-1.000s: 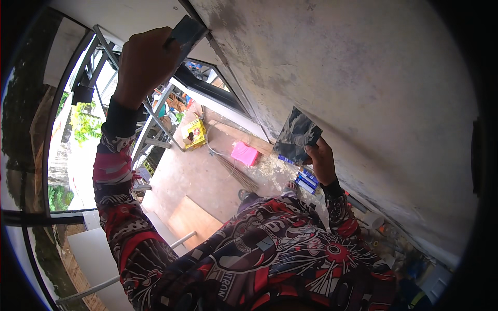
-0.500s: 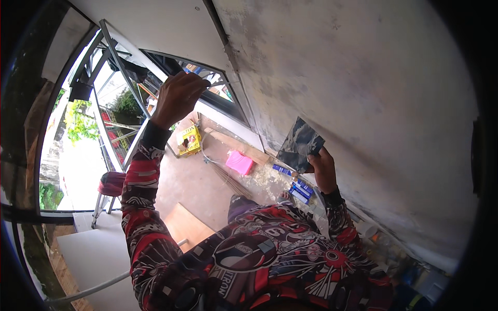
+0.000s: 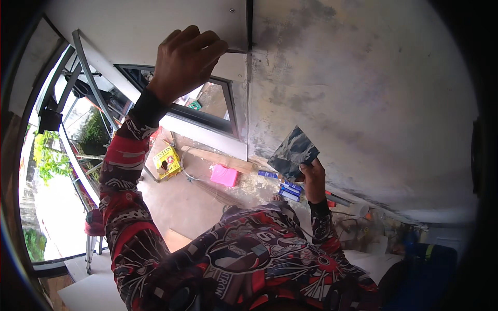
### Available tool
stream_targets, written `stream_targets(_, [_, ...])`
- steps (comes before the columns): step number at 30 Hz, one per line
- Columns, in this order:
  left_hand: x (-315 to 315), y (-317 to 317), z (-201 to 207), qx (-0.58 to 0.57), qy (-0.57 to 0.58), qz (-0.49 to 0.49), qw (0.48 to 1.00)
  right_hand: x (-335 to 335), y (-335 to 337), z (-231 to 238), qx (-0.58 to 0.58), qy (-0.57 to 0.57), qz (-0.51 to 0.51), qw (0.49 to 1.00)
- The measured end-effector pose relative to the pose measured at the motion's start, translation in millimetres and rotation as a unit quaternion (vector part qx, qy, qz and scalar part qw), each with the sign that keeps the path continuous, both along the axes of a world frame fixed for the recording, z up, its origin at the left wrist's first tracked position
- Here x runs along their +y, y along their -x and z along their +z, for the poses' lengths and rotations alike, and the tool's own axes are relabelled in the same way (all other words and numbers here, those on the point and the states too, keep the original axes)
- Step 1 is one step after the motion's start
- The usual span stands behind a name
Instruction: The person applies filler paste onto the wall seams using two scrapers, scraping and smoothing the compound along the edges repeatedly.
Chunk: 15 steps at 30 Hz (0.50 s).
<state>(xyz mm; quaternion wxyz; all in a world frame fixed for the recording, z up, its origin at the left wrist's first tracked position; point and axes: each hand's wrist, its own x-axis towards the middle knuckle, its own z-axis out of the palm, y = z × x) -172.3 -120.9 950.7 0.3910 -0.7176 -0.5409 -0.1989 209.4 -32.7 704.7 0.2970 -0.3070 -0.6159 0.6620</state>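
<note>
Raised at the upper left, my left hand (image 3: 188,62) has its fingers closed in a pinch close to the wall corner. A thin dark edge extends from its fingertips toward the corner seam; what it belongs to is mostly hidden by the hand. Lower and to the right, my right hand (image 3: 313,179) grips the lower corner of a flat square plate (image 3: 293,151) with patchy grey and dark smears. The plate is tilted in front of the blotchy grey wall (image 3: 358,93), its lower right edge between thumb and fingers.
Below lie a yellow box (image 3: 167,162), a pink packet (image 3: 224,175), blue tube-like packages (image 3: 289,191) and a wooden strip (image 3: 218,157). A low window (image 3: 232,111) sits left of the corner. Metal frame bars (image 3: 93,78) stand at left. Scattered items (image 3: 363,210) line the right wall's foot.
My left hand has risen along the corner, fingers still closed. My right hand still holds the plate, now slightly lower and further left in view. The whole view has turned and shifted.
</note>
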Motion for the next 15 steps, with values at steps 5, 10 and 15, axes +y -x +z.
stream_targets(5, [-18.3, 9.2, -6.3, -0.207, -0.044, -0.093, 0.973, -31.3, 23.6, 31.2, 0.066, 0.07, -0.037, 0.995])
stream_targets(10, [-48.2, -13.2, -105.7, -0.842, 0.214, -0.299, 0.394, -51.6, 47.5, 46.1, 0.178, 0.161, -0.04, 0.97])
stream_targets(15, [-46.7, -56.5, -187.2, -0.88, 0.305, -0.301, 0.207, -60.6, 70.9, 44.9, 0.205, 0.208, 0.05, 0.955])
